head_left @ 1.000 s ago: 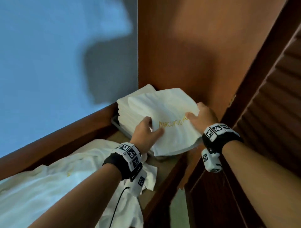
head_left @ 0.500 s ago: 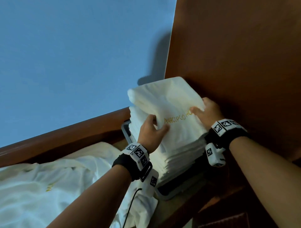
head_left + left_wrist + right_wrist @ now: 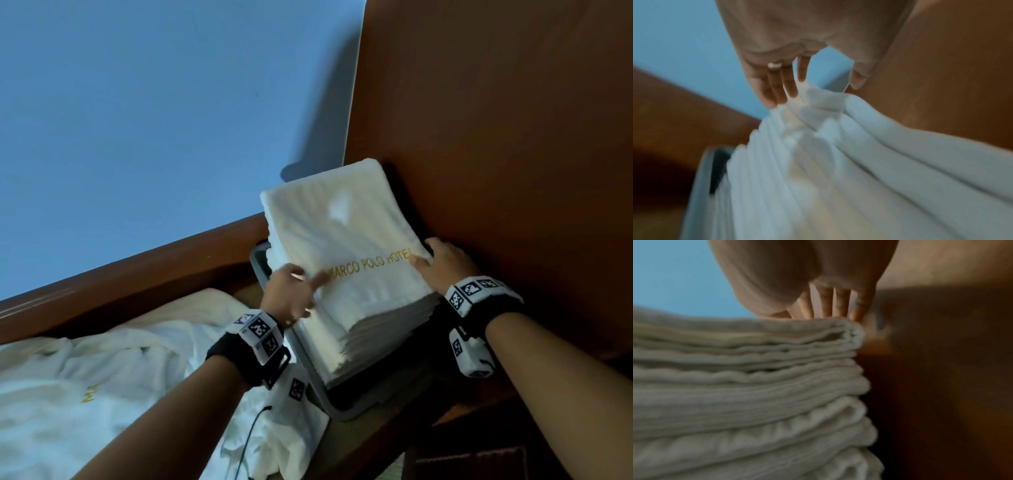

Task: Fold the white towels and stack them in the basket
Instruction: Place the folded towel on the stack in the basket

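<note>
pile [image 3: 113, 387]: one loose heap of unfolded towels, count unclear, lay below-left of left hand; soft, limp, likely best lifted by two corners.
basket [image 3: 337, 409]: one, grey, under both hands.
stack [image 3: 370, 329]: roughly ten folded layers, blurred; light, compressible, top could slide.
top towel [image 3: 346, 240]: one, lay on stack between hands.
left hand [image 3: 291, 294]: fingers [image 3: 791, 84] straight, touching near edge.
right hand [image 3: 442, 263]: fingers [image 3: 840, 305] straight, flat on right corner.
</note>
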`<state>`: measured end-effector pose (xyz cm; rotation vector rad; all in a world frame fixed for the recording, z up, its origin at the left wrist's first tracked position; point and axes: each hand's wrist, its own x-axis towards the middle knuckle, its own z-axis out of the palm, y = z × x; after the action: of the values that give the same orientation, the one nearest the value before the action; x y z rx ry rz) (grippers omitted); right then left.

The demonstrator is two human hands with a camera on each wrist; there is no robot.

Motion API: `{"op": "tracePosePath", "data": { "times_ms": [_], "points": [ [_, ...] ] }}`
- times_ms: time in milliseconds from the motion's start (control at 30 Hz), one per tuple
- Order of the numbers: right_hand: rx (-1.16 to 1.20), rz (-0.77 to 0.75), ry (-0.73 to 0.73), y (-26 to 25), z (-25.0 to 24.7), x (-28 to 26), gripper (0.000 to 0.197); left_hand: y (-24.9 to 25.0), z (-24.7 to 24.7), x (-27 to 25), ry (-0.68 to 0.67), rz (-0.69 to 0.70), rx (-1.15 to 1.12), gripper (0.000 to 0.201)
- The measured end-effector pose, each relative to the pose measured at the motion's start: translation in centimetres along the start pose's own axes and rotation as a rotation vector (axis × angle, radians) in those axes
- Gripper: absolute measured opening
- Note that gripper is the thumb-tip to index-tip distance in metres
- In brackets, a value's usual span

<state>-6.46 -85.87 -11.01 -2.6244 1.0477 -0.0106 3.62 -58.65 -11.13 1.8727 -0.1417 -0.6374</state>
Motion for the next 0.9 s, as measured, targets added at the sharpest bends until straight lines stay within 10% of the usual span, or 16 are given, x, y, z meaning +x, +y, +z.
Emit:
{"op": "tracePosePath", "data": {
  "times_ms": [133, 233, 433, 900],
  "points": [
    [-0.128, -0.272, 0.364, -3.1, 0.4, -2.3, 0.043, 2.0, -3.0, 2.6, 0.303, 0.395, 0.458, 0.073],
    [-0.140, -0.379, 0.195, -5.9, 1.4, -3.7, 0.058, 4.2, -3.3, 4.6, 0.172, 0.625, 0.897, 0.082],
    [-0.055, -0.237, -0.250, -7.2, 3.0, -1.6, 0.105, 5.8, -3.4, 10.6, -0.109, 0.456, 1.313, 0.094],
    [-0.118, -0.212, -0.276, -7.3, 5.7, 1.6, 0.115, 4.1, -2.1, 14.3, -0.184, 0.396, 1.259, 0.093]
  ]
}}
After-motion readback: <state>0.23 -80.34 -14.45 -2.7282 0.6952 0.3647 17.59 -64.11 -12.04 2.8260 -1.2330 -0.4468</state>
